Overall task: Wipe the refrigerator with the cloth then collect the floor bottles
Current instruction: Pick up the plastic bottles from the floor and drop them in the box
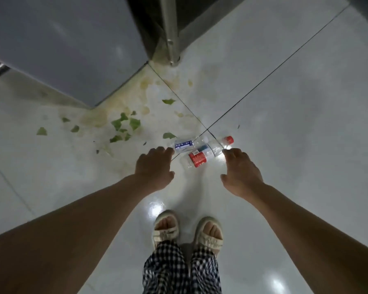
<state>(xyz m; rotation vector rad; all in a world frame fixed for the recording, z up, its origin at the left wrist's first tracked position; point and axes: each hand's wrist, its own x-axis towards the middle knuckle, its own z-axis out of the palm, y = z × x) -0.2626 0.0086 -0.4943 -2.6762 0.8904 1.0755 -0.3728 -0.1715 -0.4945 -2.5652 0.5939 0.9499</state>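
Two clear plastic bottles lie on the white tiled floor in front of my feet. One has a blue and white label [183, 146]. The other has a red label [198, 159] and a red cap [228, 140]. My left hand [155, 166] hovers just left of the blue-labelled bottle, fingers spread, fingertips at its end. To the right of the red-labelled bottle is my right hand [241, 171], also spread, fingertips close to its neck. Neither hand holds anything. The grey refrigerator [68, 45] stands at the upper left. No cloth is in view.
Torn green leaf scraps [126, 126] and yellowish stains [98, 118] cover the floor by the refrigerator's corner. A metal leg [171, 39] stands at the top centre. My feet in sandals [187, 232] are below the hands.
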